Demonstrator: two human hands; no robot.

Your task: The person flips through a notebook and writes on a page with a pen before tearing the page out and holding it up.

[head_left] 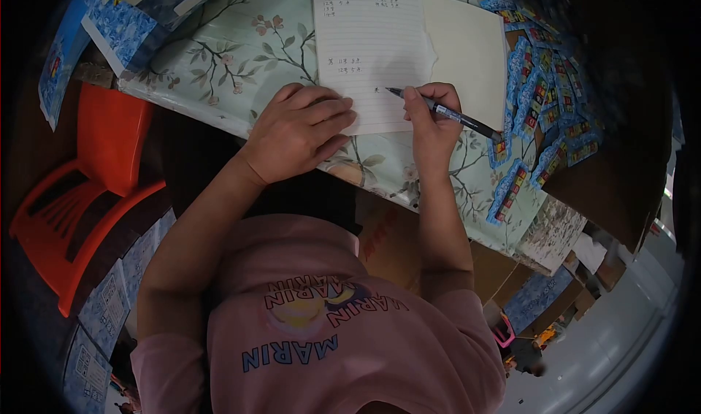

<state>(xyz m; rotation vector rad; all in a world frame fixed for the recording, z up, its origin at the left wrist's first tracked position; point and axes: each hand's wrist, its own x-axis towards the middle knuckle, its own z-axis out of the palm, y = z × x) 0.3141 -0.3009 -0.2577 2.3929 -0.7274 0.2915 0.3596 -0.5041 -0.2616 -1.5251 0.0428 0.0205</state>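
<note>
An open lined notebook (369, 45) lies on the flowered tablecloth, with a few short lines of handwriting on its left page. My left hand (301, 131) rests palm down across the page's lower left corner, fingers lightly bent and holding nothing. In my right hand (433, 122) a dark pen (471, 122) is pinched between thumb and fingers. Its tip is at the page, right beside a small written mark. A torn paper edge runs along the notebook's middle, and the right page is blank.
Many small blue packets (540, 93) are heaped at the table's right, by a brown cardboard box (610, 188). Blue printed boxes (128, 23) stand at the upper left. An orange plastic chair (109, 144) is left of the table (219, 63).
</note>
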